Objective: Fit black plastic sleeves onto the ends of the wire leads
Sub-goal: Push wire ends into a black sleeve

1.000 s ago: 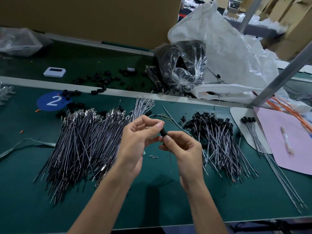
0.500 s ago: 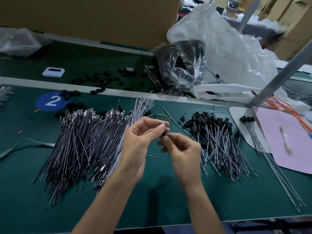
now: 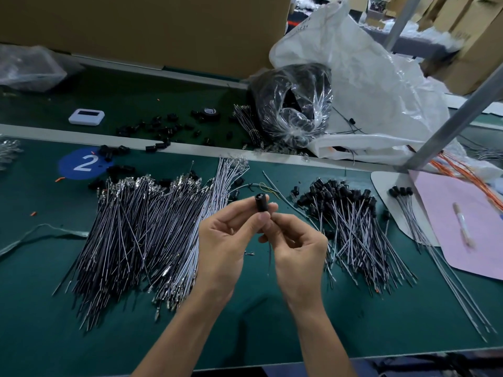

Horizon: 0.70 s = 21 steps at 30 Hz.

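Fingers (image 3: 261, 221) of left hand (image 3: 226, 240) and right hand (image 3: 296, 246) tight round black sleeve (image 3: 261, 204), long axis near-upright, lead (image 3: 269, 255) downward below.

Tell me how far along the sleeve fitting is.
Done: the pile of sleeved leads on the right. In hand: the left hand and right hand pinch one black sleeve, its lead hanging below. Left: the much larger pile of bare leads on the left, so most of the job remains.

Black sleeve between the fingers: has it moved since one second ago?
Yes, slightly: the black sleeve has risen away from the person, nearer the yellow wire beyond it.
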Tool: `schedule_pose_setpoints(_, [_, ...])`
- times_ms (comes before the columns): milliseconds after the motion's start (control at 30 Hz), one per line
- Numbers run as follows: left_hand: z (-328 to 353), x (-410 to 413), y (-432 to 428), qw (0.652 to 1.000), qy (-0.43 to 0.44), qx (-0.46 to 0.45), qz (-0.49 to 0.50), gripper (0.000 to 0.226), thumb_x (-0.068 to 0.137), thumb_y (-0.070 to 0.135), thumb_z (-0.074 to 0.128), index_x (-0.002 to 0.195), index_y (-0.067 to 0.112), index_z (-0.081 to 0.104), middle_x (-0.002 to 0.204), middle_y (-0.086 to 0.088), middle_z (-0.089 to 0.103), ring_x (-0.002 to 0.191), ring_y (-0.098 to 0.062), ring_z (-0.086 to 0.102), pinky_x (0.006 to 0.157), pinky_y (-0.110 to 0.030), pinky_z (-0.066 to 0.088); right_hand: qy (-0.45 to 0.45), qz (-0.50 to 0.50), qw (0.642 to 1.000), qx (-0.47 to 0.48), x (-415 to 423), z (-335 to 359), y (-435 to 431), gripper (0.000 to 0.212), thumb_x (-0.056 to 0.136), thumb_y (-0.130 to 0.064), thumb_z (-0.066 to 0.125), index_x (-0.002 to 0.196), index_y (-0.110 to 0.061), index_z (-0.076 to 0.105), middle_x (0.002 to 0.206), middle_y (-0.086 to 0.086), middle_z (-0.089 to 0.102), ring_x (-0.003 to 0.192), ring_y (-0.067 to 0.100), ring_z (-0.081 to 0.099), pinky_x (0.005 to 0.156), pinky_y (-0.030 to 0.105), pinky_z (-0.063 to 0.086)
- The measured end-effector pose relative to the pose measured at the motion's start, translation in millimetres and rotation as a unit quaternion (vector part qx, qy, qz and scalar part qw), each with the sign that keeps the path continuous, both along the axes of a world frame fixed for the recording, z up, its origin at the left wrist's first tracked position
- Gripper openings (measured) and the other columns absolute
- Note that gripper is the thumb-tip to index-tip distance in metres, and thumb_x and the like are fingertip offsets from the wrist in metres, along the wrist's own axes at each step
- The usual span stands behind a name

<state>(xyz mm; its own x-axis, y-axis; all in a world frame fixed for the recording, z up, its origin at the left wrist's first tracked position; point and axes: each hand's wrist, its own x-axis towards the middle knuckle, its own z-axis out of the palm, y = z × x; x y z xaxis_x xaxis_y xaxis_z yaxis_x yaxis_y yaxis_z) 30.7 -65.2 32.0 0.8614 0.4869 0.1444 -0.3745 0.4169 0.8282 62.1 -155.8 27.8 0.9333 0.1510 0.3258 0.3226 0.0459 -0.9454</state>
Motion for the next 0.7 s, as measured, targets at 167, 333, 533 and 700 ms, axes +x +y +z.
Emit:
schedule_pose_setpoints(167, [3,-4,-2,0.998,-0.057,0.010,0.016,0.025,0.072,0.015,0.074,0.096,0.021,0.079,0.093,-0.004,0.077,0.090,-0.017,0.074,0.075,-0.020,0.055,-0.013,0.011,0.999,0.032,-6,-1,4,0.011,0.083,-0.016,0.070,0.080,-0.026,0.075,0.067,-0.006,0.069,0.060,0.009,0.062,0.063,0.022,0.051])
schedule_pose_setpoints(333, [5,-8,0,0.995,-0.083,0.045,0.033,0.026,0.074,0.012,0.073,0.096,0.026,0.079,0.094,-0.003,0.077,0.091,-0.018,0.074,0.075,-0.022,0.056,-0.033,0.035,0.997,0.068,-10,-1,4,0.011,0.083,-0.019,0.071,0.082,-0.028,0.076,0.069,-0.008,0.070,0.064,0.007,0.063,0.064,0.020,0.051])
schedule_pose_setpoints(533, [10,-8,1,0.995,-0.088,0.033,0.042,0.024,0.074,0.012,0.073,0.094,0.024,0.079,0.092,-0.003,0.077,0.089,-0.019,0.074,0.076,-0.022,0.056,-0.022,0.065,0.994,0.088,-13,0,8,0.010,0.081,-0.021,0.070,0.081,-0.029,0.076,0.071,-0.007,0.071,0.068,0.007,0.065,0.068,0.022,0.052])
schedule_pose_setpoints(700, [10,-2,2,0.998,0.014,-0.006,0.054,0.018,0.074,0.016,0.073,0.091,0.020,0.079,0.086,-0.006,0.077,0.080,-0.014,0.074,0.064,-0.017,0.054,0.027,0.063,0.997,0.037,-9,-8,9,0.006,0.086,-0.014,0.070,0.081,-0.012,0.074,0.073,0.006,0.072,0.068,0.017,0.068,0.067,0.029,0.055])
